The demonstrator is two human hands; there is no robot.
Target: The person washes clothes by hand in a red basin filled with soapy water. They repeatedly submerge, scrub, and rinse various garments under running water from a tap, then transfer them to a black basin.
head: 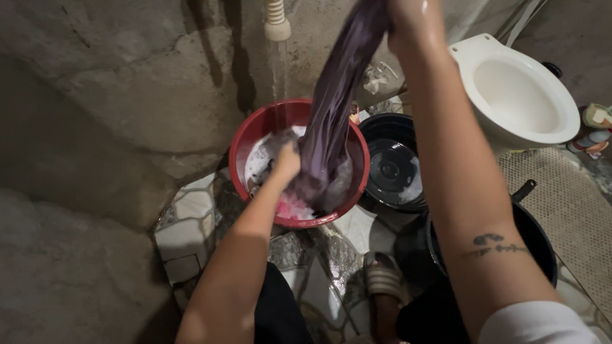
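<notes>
Right grip (414, 25) lifting purple cloth (335, 102), left grip (287, 159) squeezing below

Two hands (288, 159) (413, 22), one purple cloth (331, 108), one red basin (245, 137), two dark basins (395, 169) (539, 239), one toilet (516, 95).

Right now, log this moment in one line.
right hand: lifts purple cloth | left hand: grips cloth low | red basin: suds | tap: running

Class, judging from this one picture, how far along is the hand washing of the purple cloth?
Done: the red basin holds suds and the purple cloth is soaked. In hand: the right hand lifts it while the left hand grips low. Left: the cloth's end remains in the suds.
</notes>
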